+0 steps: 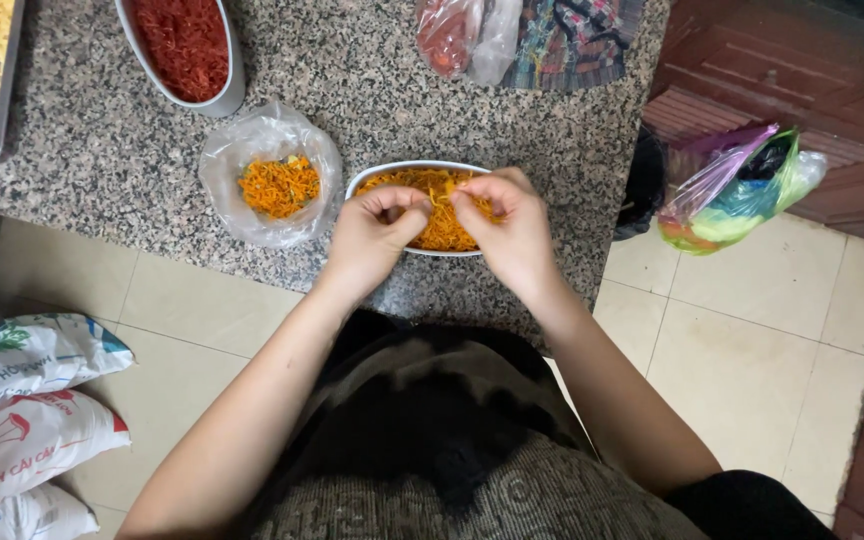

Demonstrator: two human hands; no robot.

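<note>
Both my left hand and right hand pinch orange shredded strands over the white oval dish at mid-frame on the speckled granite tabletop; fingertips nearly closed, pulling gently apart works best.

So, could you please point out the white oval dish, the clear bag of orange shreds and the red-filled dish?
white oval dish (372, 176), head view, left rim.
clear bag of orange shreds (220, 170), head view, left plastic edge.
red-filled dish (233, 88), head view, right rim.

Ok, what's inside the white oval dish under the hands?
The white oval dish holds orange shredded strands. The left hand and right hand cover its near rim and part of the contents.
</note>
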